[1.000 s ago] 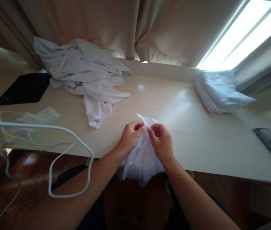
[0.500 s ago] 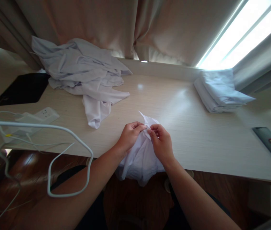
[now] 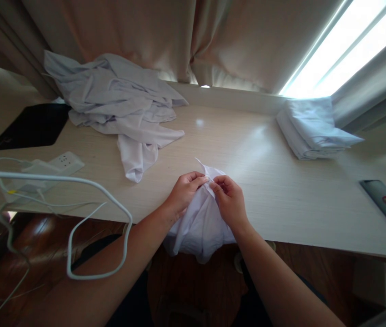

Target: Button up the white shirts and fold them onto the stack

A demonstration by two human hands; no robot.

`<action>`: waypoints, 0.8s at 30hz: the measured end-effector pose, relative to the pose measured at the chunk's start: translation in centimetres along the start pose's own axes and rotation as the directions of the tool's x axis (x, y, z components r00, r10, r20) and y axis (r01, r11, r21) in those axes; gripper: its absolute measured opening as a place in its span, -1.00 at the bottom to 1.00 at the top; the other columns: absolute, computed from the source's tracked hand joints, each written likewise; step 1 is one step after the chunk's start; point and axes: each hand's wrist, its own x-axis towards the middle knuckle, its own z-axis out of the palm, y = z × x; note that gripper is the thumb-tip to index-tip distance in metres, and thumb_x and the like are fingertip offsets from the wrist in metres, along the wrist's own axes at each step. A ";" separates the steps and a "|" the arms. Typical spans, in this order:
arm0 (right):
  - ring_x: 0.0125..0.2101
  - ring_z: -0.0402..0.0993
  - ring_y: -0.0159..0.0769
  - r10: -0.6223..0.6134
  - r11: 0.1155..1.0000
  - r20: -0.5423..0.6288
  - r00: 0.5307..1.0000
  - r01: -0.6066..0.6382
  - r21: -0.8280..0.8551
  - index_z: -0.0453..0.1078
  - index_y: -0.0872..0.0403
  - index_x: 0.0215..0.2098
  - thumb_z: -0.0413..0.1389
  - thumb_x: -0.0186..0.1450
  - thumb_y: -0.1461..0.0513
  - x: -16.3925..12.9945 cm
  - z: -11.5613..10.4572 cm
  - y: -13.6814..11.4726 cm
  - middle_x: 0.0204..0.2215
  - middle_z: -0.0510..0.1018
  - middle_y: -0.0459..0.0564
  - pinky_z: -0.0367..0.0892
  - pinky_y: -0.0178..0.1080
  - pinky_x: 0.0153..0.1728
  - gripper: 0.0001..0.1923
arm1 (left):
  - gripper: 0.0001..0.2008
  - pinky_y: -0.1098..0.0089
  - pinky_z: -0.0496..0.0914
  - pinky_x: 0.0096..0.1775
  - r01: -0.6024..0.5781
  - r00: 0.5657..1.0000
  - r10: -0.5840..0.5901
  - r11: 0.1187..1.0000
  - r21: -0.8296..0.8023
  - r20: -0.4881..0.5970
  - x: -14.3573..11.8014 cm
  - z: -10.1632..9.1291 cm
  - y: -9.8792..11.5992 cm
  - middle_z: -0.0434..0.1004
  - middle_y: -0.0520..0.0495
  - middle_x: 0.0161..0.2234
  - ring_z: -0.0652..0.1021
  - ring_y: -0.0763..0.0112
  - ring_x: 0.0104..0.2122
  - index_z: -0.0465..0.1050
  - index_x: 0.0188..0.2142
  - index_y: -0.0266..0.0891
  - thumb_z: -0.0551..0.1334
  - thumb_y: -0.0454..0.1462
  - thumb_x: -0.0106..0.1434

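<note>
A curtain (image 3: 138,36) hangs behind the counter (image 3: 298,204). On the counter, a crumpled heap (image 3: 111,97) of white cloth lies back left and a folded stack (image 3: 310,129) back right. A black pad (image 3: 29,127) sits far left; nearer, a white cable (image 3: 87,181) loops across the view of the left forearm (image 3: 145,240), with a power strip (image 3: 66,162) beyond. A phone (image 3: 385,203) lies far right. The held cloth (image 3: 199,227) drapes past the near edge, its upper part pinched by the left hand (image 3: 186,190) and right hand (image 3: 231,197).
</note>
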 end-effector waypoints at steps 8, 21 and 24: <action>-0.45 0.34 -0.36 0.001 0.999 0.026 1.000 -0.002 0.052 0.41 0.03 -0.30 0.17 0.28 0.14 0.1 0.0 0.0 -0.41 0.50 -0.10 0.25 -0.28 -0.40 -0.87 | -0.85 0.45 0.32 -0.28 0.053 0.996 -0.049 0.997 -0.058 0.069 0.2 -0.5 -0.2 0.56 -0.02 -0.42 0.49 0.46 -0.39 0.54 -0.39 -0.30 0.37 -0.24 0.10; -0.46 0.33 -0.36 -0.013 0.999 0.032 0.999 0.011 0.051 0.41 0.04 -0.30 0.16 0.29 0.15 -0.2 0.0 -0.2 -0.42 0.49 -0.10 0.24 -0.29 -0.42 -0.88 | -0.84 0.41 0.34 -0.28 0.146 0.983 -0.132 0.984 -0.107 0.125 -0.1 -0.5 0.5 0.55 -0.03 -0.43 0.49 0.43 -0.41 0.52 -0.39 -0.29 0.37 -0.23 0.09; -0.46 0.33 -0.36 -0.018 0.999 0.035 0.999 0.016 0.051 0.41 0.04 -0.30 0.16 0.29 0.15 -0.2 0.0 -0.2 -0.41 0.49 -0.11 0.23 -0.29 -0.42 -0.88 | -0.83 0.42 0.33 -0.27 0.097 0.991 -0.091 0.993 -0.060 0.102 -0.1 -0.5 0.2 0.54 -0.01 -0.42 0.49 0.44 -0.40 0.51 -0.38 -0.28 0.36 -0.21 0.11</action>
